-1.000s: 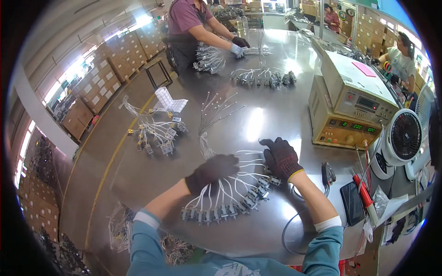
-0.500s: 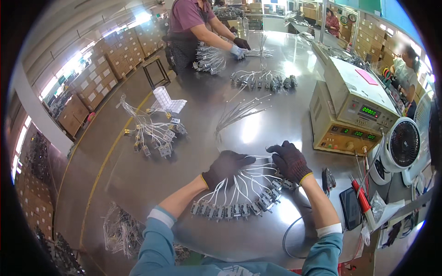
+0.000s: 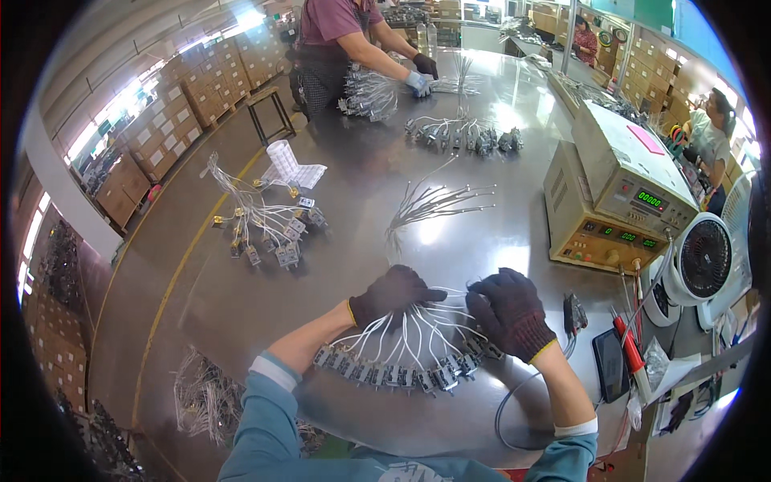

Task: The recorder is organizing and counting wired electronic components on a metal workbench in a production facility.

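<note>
A bundle of white wires (image 3: 409, 332) fans toward me, each wire ending in a small grey metal part (image 3: 393, 374); several of these lie in an arc on the metal table. My left hand (image 3: 393, 292), in a dark knit glove, is closed round the gathered wires. Beyond it the bundle's loose silvery ends (image 3: 440, 201) spread over the tabletop. My right hand (image 3: 510, 312), gloved alike, is bent over the wires and parts at the arc's right end. Its fingertips are partly hidden, so I cannot tell whether they grip a wire.
Left on the table lies another wired bundle (image 3: 269, 229) beside a roll of white labels (image 3: 285, 165). To the right stand stacked meters (image 3: 610, 213), a white fan (image 3: 700, 253), a phone (image 3: 612, 365) and a red probe (image 3: 630, 345). A co-worker (image 3: 341, 40) handles wires at the far side.
My right hand has drawn slightly nearer to me and turned over the wires. The bundle has shifted, its far ends now pointing more to the right. The co-worker's hands moved slightly.
</note>
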